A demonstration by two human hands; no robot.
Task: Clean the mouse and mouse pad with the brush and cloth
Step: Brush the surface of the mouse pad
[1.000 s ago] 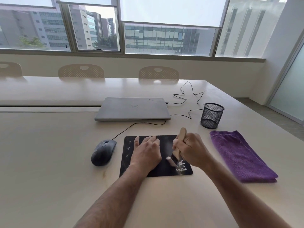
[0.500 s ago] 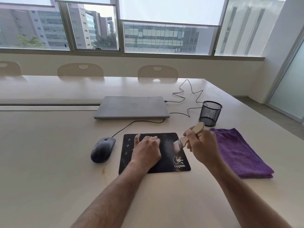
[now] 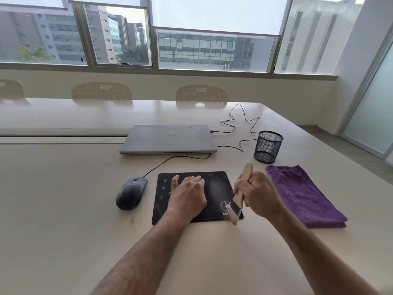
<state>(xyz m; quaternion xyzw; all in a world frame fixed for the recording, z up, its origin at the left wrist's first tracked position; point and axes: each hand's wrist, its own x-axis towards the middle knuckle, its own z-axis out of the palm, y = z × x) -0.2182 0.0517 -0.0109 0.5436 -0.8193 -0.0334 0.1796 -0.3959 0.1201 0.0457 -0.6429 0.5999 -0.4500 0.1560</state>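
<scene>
the left hand (image 3: 188, 195) lies flat on the black mouse pad (image 3: 214, 186), palm down, its fingers straight and spread a little, pressing the pad against the pale table (image 3: 63, 209). the right hand (image 3: 258, 195) is curled round the wooden handle of a small brush (image 3: 241, 193), which tilts so that the rounded handle end sticks up above the knuckles and the bristle end points down toward the near right corner of the pad, over the white printed logo there; the bristles are blurred, and whether they touch the pad cannot be told. the two hands are apart, the left on the middle of the pad and the right at its right edge. faint pale smudges show on the pad's surface, along with a few small white marks near its left side. a dark wired mouse (image 3: 130, 193) sits on the table just beside the left edge of the pad, its cable running back toward a closed grey laptop (image 3: 168, 138) that lies behind the pad. a folded purple cloth (image 3: 302, 194) lies on the table to the right of the right hand, and a black wire mesh pen cup (image 3: 268, 146) stands behind the cloth, near the laptop's right corner.
</scene>
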